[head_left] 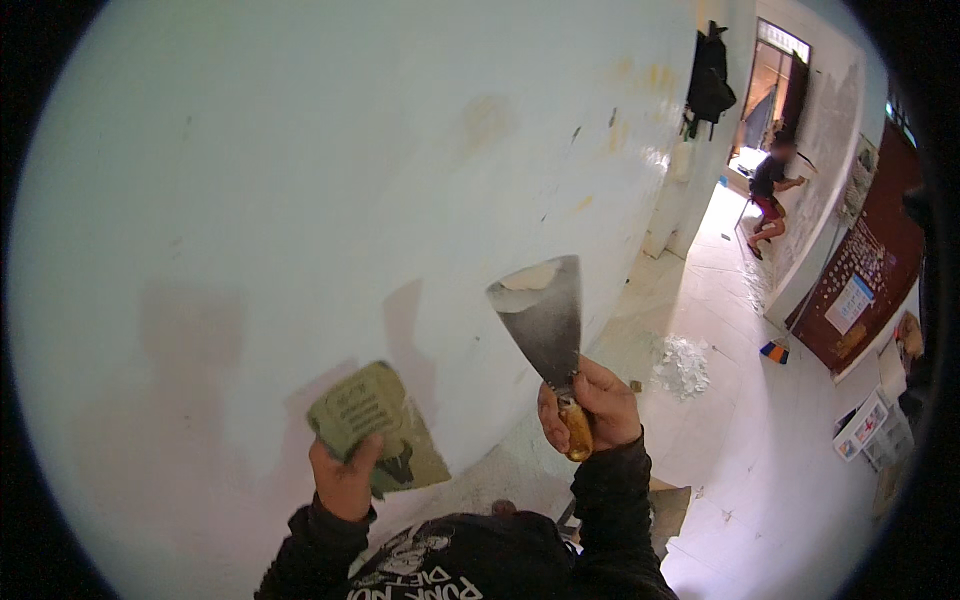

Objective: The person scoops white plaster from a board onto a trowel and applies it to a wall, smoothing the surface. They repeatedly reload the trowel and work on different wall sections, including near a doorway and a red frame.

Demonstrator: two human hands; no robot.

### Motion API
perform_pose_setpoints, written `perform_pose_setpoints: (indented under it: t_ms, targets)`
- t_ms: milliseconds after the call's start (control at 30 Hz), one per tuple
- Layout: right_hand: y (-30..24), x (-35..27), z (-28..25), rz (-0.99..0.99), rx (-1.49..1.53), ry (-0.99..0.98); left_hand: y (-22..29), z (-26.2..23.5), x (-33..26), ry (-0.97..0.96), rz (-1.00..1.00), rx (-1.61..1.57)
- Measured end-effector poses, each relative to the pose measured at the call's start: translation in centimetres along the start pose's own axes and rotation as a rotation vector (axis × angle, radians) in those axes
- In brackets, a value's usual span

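Note:
My right hand (607,405) is closed round the amber handle of a wide putty knife (545,320). Its steel blade points up and carries a pale smear of putty along the top edge. In my left hand (343,478) is a folded olive-green sheet with dark print, which looks like sandpaper (365,410); the thumb presses on its face. Both tools are held before a pale wall (330,180) that fills the left and middle of the view. Yellowish patches and a few dark marks show on the wall, along with shadows from my hands.
White scrapings (682,367) lie heaped on the tiled floor (735,450). Farther off, a person (770,190) bends toward the right wall. A broom (775,350) leans near a brown board (865,280), and a black bag (710,80) hangs by the doorway.

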State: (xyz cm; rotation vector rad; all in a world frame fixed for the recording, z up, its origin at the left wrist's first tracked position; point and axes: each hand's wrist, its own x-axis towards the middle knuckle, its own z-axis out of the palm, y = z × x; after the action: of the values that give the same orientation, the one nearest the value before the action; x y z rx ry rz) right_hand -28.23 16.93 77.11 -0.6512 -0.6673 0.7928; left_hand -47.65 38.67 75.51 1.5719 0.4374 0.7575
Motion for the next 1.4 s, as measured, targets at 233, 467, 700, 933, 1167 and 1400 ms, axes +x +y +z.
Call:
perform_pose_setpoints:
  t_ms: [233, 467, 700, 933, 1167, 1400]
  targets:
    - [2.9, -3.4, -0.3, -0.102, -0.775, 0.050, 3.1, 2.2, 1.2, -0.093, -0.066, -0.105]
    - [6.0, -6.3, 3.1, -0.264, -1.144, 0.175, 2.9, 3.1, 0.8, 0.032, 0.029, -0.093]
    - [8.2, -7.1, 5.6, -0.275, -1.305, 0.240, 2.0, 2.4, -0.7, 0.032, 0.040, -0.125]
    - [9.2, -7.6, 5.9, -0.297, -1.385, 0.266, 1.0, 1.8, -1.6, 0.033, 0.059, -0.229]
    - [9.3, -8.0, 5.3, -0.285, -1.413, 0.330, 0.4, 0.9, -2.1, -0.005, -0.021, -0.257]
    - [8.6, -8.5, 2.9, -0.220, -1.540, 0.516, -0.4, 1.1, -1.9, -0.045, -0.076, -0.232]
